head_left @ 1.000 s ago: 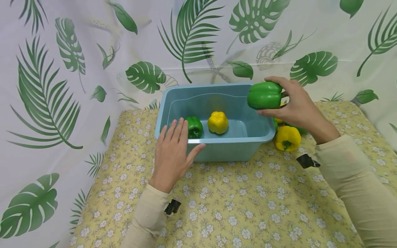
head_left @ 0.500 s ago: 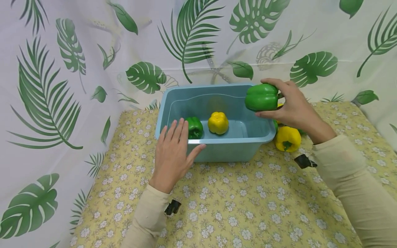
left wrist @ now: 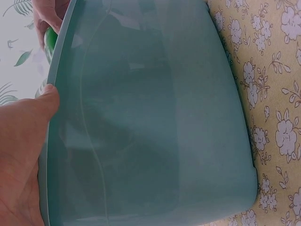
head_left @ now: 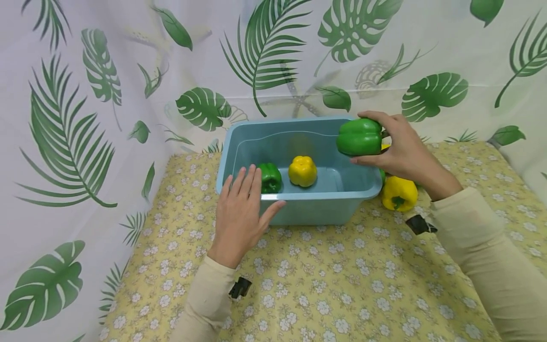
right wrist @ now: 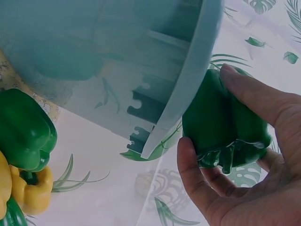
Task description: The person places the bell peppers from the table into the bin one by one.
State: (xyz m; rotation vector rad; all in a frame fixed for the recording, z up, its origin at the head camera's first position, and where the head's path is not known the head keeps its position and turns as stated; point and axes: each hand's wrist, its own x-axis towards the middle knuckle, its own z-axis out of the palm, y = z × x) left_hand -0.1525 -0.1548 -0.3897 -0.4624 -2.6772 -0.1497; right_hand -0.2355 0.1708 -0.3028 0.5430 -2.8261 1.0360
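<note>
My right hand [head_left: 401,147] grips a green bell pepper [head_left: 360,137] at its stem end, over the right end of a blue plastic bin [head_left: 316,209]. In the right wrist view the thumb and fingertips pinch the pepper [right wrist: 225,117] right at the bin's rim [right wrist: 188,80]. My left hand [head_left: 239,209] lies with straight fingers across the bin's front rim at the left; the left wrist view has its thumb on the rim [left wrist: 54,70]. Inside the bin sit a green pepper [head_left: 270,178], partly hidden by the left fingers, and a yellow pepper [head_left: 302,171].
Right of the bin a yellow pepper [head_left: 399,194] lies on the flowered tablecloth [head_left: 316,285]. More green [right wrist: 23,129] and yellow peppers [right wrist: 35,188] are bunched there, partly hidden by the right hand in the head view. A leaf-patterned curtain [head_left: 141,71] hangs behind.
The right hand has moved slightly left with the green pepper, further over the bin. My left hand stays on the rim. The head view has shifted a little.
</note>
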